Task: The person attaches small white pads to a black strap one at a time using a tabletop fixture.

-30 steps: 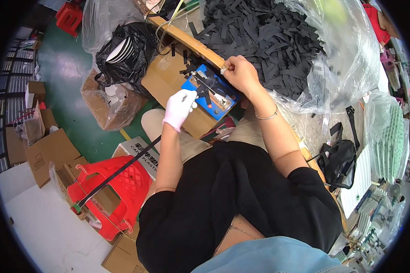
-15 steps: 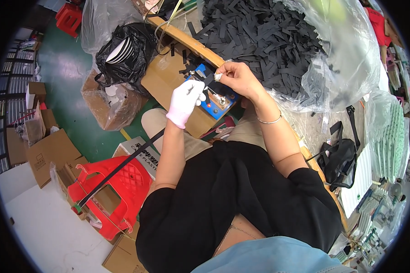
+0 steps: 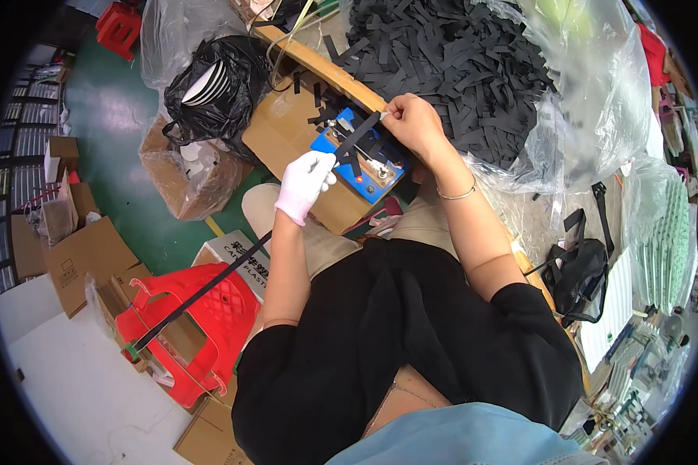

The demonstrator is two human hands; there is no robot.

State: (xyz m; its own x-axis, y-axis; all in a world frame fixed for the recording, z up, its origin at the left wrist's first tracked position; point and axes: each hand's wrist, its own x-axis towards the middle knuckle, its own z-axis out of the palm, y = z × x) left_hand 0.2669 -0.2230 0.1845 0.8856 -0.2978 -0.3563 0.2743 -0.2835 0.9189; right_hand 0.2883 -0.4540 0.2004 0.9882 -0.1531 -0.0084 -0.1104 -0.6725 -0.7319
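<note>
A long black strap (image 3: pixel 355 139) is stretched above a small blue machine (image 3: pixel 318 144) with metal parts and a red button. My left hand (image 3: pixel 305 184), in a white glove with a pink cuff, pinches it at the machine's near side. The strap's far end is between the fingertips of my right hand (image 3: pixel 416 122), with a bit of white at the fingers. Behind my left hand, the strap runs back to an upturned red stool (image 3: pixel 236 302). Several cut black pieces lie around the machine, which rests on a cardboard box (image 3: pixel 267 133).
A large heap of black strips (image 3: pixel 450 70) in clear plastic covers the table behind a wooden edge (image 3: pixel 337 80). At left are a black plastic bag (image 3: pixel 236 70) and an open carton (image 3: pixel 163 174). A black bag (image 3: pixel 578 267) lies at right.
My hands have spread apart: the left moved back and slightly down, the right a little up and rightward. More strap now stretches between them, and more of the blue machine shows.
</note>
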